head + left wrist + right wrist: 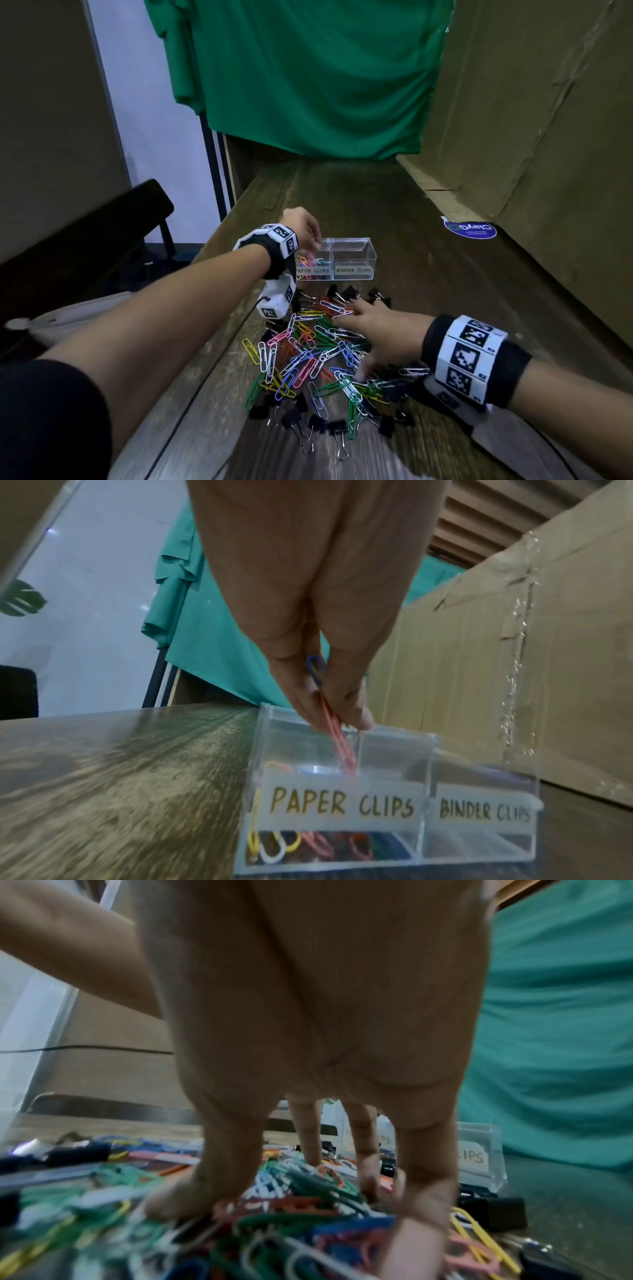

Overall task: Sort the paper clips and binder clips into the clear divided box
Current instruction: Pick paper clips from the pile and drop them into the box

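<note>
The clear divided box (352,255) stands on the wooden table; its left cell, labelled PAPER CLIPS (342,803), holds several coloured clips and the BINDER CLIPS cell (484,811) looks empty. My left hand (305,229) hovers over the left cell, where it pinches a pink paper clip (339,739) and a blue one (315,669) that hang into the box. My right hand (370,337) lies spread on the pile of coloured paper clips (308,356), fingertips (368,1185) pressing into them. Black binder clips (349,293) lie around the pile.
A large cardboard box (548,120) walls the table's right side, with a blue round sticker (470,229) at its foot. Green cloth (308,75) hangs behind the table. A black chair (113,222) stands to the left, beyond the table's edge.
</note>
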A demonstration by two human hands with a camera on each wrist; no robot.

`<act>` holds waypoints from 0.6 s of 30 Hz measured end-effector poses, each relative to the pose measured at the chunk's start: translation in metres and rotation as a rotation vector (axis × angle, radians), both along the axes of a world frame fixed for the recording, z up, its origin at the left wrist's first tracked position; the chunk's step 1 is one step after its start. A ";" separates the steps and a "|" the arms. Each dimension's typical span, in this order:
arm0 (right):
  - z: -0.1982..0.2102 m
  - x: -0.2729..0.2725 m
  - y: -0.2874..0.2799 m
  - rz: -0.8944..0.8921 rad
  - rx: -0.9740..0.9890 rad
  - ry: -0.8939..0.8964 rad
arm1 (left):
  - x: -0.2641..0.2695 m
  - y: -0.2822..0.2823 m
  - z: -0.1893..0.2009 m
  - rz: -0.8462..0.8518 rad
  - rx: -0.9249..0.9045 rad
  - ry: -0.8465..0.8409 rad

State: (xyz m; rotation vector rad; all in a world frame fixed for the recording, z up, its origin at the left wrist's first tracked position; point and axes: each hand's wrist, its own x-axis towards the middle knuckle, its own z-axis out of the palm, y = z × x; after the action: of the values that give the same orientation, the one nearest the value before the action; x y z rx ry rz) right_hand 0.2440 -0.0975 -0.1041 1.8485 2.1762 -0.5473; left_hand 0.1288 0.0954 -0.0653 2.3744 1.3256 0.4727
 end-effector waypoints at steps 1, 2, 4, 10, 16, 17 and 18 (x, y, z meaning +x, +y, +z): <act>-0.002 -0.002 0.000 0.010 0.024 0.000 | 0.001 -0.001 -0.005 -0.035 -0.013 0.062; -0.004 -0.003 0.000 0.031 0.060 0.002 | 0.002 -0.003 -0.008 -0.069 -0.025 0.125; -0.006 -0.003 0.002 0.076 0.142 0.021 | 0.003 -0.004 -0.009 -0.119 -0.044 0.206; -0.006 0.003 0.006 0.023 0.224 0.084 | -0.008 -0.022 0.014 -0.208 0.048 0.168; 0.014 0.004 0.015 -0.076 0.236 0.149 | -0.044 -0.081 0.008 -0.336 -0.086 0.348; 0.017 0.006 0.017 -0.098 0.239 0.171 | -0.049 -0.092 0.000 -0.355 -0.093 0.404; 0.022 0.009 0.020 -0.124 0.249 0.198 | -0.052 -0.103 -0.008 -0.369 -0.090 0.452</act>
State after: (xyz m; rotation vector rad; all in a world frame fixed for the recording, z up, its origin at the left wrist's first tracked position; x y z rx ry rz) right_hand 0.2526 -0.0775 -0.0826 2.1525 2.3607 -0.5235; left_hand 0.0767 -0.0080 -0.0738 2.6597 1.0007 -0.2378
